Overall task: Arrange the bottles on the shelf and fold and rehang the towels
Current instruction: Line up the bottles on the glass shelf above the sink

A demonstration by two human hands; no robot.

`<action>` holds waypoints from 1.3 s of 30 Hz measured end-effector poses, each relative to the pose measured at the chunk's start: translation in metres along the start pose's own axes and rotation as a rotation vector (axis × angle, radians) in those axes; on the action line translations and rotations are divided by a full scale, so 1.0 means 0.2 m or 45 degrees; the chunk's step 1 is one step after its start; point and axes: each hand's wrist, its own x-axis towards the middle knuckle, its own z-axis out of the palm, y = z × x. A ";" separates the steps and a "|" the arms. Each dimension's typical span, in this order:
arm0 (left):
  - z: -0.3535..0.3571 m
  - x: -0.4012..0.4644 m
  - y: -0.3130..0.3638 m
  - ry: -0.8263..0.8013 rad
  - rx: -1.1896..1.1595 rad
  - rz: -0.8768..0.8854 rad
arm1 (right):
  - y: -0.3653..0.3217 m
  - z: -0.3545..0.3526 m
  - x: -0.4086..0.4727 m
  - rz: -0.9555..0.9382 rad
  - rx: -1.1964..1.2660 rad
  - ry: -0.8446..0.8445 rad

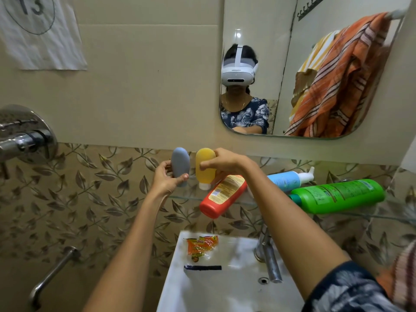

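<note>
1. A grey bottle [180, 166] is held upright in the grip of the left hand [165, 180], with the fingers and thumb curled round its lower half.
2. A yellow bottle [204, 168] is grasped by the right hand [222, 163], cap downward, just beside the grey one; both are held at the left end of the glass shelf [252, 202].
3. On the shelf, an orange-red bottle [221, 197] is seen lying tilted, its base overhanging the front edge.
4. A blue pump bottle [290, 180] and a green bottle [337, 195] are laid on their sides further right on the shelf.
5. An orange striped towel [344, 86] is seen in the mirror [258, 30], draped over a rail.
6. A scrub pad packet [201, 246] is resting on the rim of the white sink [225, 293], near the tap [269, 260].
</note>
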 end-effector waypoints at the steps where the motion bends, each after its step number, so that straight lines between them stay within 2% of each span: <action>1: 0.00 -0.01 0.00 0.022 -0.021 -0.001 | 0.00 0.01 -0.01 -0.007 -0.003 0.004; 8: 0.04 -0.06 0.02 0.134 -0.082 -0.030 | -0.02 0.02 -0.09 -0.030 0.041 -0.002; 10: 0.05 -0.09 0.03 0.235 -0.162 -0.061 | -0.02 0.01 -0.11 -0.041 0.009 -0.006; 13: 0.07 -0.19 0.04 0.534 -0.011 0.065 | -0.02 -0.04 -0.15 -0.116 0.003 0.106; 16: 0.10 -0.33 0.05 0.627 0.057 0.227 | 0.00 -0.12 -0.18 -0.164 -0.005 0.190; 18: 0.14 -0.41 0.07 0.556 0.100 0.265 | 0.03 -0.16 -0.20 -0.163 -0.028 0.211; 22: 0.25 -0.50 0.10 0.078 0.396 0.195 | 0.11 -0.21 -0.26 -0.157 -0.054 0.246; 24: 0.31 -0.52 0.12 -0.054 0.502 0.186 | 0.14 -0.23 -0.29 -0.137 -0.075 0.230; 29: 0.43 -0.52 0.15 -0.055 0.780 0.105 | 0.20 -0.26 -0.33 -0.018 -0.307 0.216; 34: 0.49 -0.50 0.17 0.053 1.011 0.051 | 0.26 -0.25 -0.36 0.341 -0.878 0.515; 39: 0.55 -0.48 0.20 0.005 1.140 0.027 | 0.28 -0.24 -0.40 0.621 -0.939 0.530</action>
